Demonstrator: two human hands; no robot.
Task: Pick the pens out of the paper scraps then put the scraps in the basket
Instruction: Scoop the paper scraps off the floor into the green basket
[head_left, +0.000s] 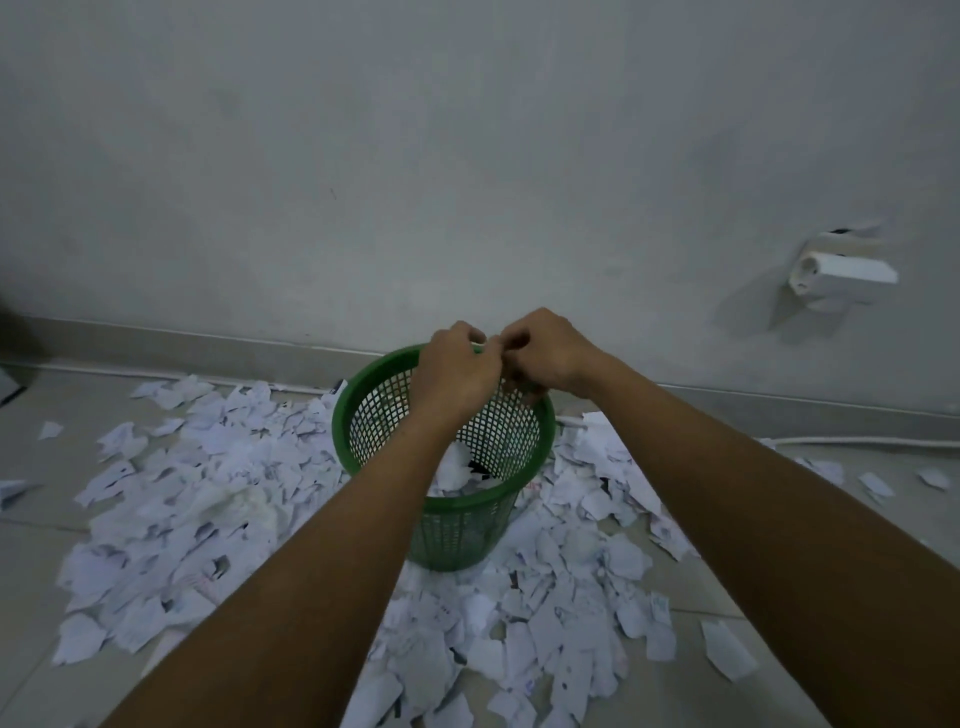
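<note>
Left hand (457, 371) and right hand (550, 353), fingers curled, pinch a small white bit together over the green basket (447, 525) at frame centre. Few paper scraps (208, 493) binned; most left on floor, no pens visible.

Plain indoor room, likely a home: tiled floor (779, 691) meeting bare plastered wall (363, 156), loose wall socket (836, 275) hanging out.

Basket (441, 525) stands amid scraps (208, 499), hands (457, 371) above.
</note>
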